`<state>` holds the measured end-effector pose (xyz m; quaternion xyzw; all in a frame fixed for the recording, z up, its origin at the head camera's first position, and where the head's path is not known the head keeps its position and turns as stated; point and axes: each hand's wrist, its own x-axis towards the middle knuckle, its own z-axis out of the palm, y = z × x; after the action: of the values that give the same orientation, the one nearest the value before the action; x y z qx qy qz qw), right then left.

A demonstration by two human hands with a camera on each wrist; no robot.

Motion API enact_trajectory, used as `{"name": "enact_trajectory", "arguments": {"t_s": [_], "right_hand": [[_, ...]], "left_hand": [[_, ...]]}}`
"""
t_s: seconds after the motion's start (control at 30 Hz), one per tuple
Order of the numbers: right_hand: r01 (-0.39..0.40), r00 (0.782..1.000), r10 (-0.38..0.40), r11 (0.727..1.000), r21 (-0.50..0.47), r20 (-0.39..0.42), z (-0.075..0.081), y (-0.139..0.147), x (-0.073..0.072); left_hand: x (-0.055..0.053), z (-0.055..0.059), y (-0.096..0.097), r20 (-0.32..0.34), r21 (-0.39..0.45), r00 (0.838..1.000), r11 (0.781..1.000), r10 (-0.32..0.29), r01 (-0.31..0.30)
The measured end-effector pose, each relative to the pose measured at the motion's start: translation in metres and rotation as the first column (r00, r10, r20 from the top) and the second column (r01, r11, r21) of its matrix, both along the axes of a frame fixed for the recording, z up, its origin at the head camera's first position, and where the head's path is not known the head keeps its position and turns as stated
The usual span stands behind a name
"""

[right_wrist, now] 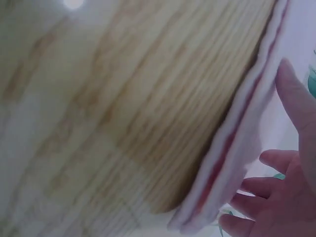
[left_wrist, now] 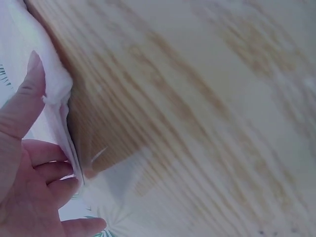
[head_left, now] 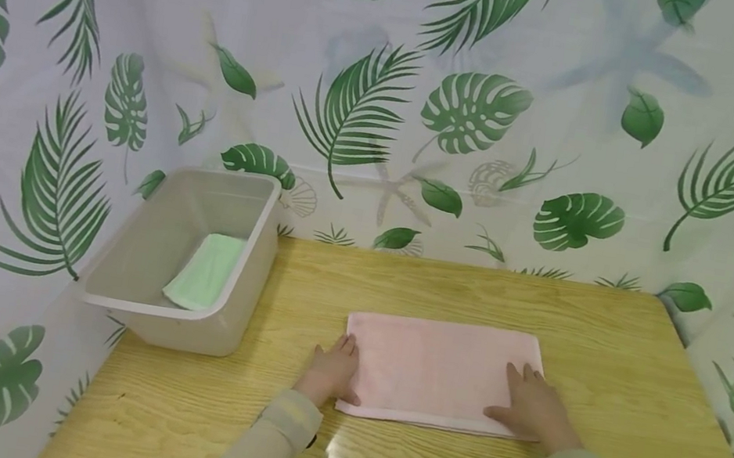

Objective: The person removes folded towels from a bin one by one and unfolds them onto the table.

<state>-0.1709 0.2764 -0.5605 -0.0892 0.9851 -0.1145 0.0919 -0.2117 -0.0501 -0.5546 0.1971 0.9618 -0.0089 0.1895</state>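
Observation:
A pink towel, folded into a flat rectangle, lies on the wooden table. My left hand is at its left edge, the thumb near the front corner and the fingers along the side. In the left wrist view, the left thumb lies over the towel and the other fingers are loosely bent at its edge. Across the towel, my right hand rests on the right side with fingers spread. The right wrist view shows stacked layers along the towel's front edge, beside the right thumb.
A grey plastic bin stands at the table's left back corner. Inside it lies a folded light green towel. A leaf-printed curtain hangs behind the wooden table and along its sides.

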Motion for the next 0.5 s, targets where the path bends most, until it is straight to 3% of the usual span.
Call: {"name": "enact_trajectory", "arguments": {"t_s": [0.13, 0.5], "right_hand": [[0.028, 0.996, -0.025, 0.999, -0.029, 0.086, 0.001, -0.001, 0.004], [0.033, 0.994, -0.031, 0.999, -0.014, 0.109, 0.004, -0.004, 0.015]], "left_hand": [[0.000, -0.002, 0.001, 0.004, -0.004, 1.000, 1.000, -0.010, 0.010], [0.007, 0.003, -0.002, 0.004, -0.024, 0.999, 0.999, -0.034, 0.034]]}}
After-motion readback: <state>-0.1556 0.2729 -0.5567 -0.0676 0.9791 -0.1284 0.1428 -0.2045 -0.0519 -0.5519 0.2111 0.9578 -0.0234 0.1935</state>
